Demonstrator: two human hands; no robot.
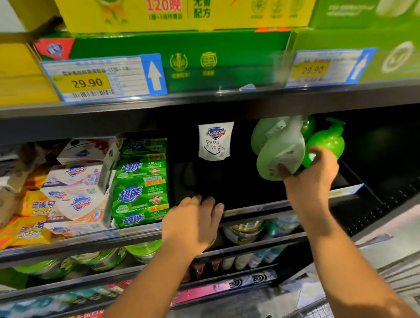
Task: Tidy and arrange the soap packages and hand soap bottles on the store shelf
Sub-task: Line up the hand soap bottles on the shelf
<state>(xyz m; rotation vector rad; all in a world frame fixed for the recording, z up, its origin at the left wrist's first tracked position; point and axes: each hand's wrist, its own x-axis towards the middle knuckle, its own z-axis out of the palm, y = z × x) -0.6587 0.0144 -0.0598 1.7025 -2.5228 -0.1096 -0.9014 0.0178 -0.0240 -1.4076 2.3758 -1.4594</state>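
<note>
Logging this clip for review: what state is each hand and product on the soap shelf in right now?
Left hand: open, resting on the shelf lip.
Right hand: grips the tilted pale green bottle.
Green pump bottle: tilted, against the right hand's fingers.
White pouch: upright at the back.
Green soap packs: neatly stacked.
Safeguard boxes: piled askew.

We find the upper cartons [183, 9] brightly lit from above, their colours strong. The shelf [243, 181] recess beneath is dim; its back falls into near-black shadow. Motion blur smears the green bottles [278, 151] and the right-hand price tag [322, 67]; the left price tag [89, 80] reads sharp. Shelf lines bow toward the edges from wide-angle distortion, and the corners go soft.
</note>
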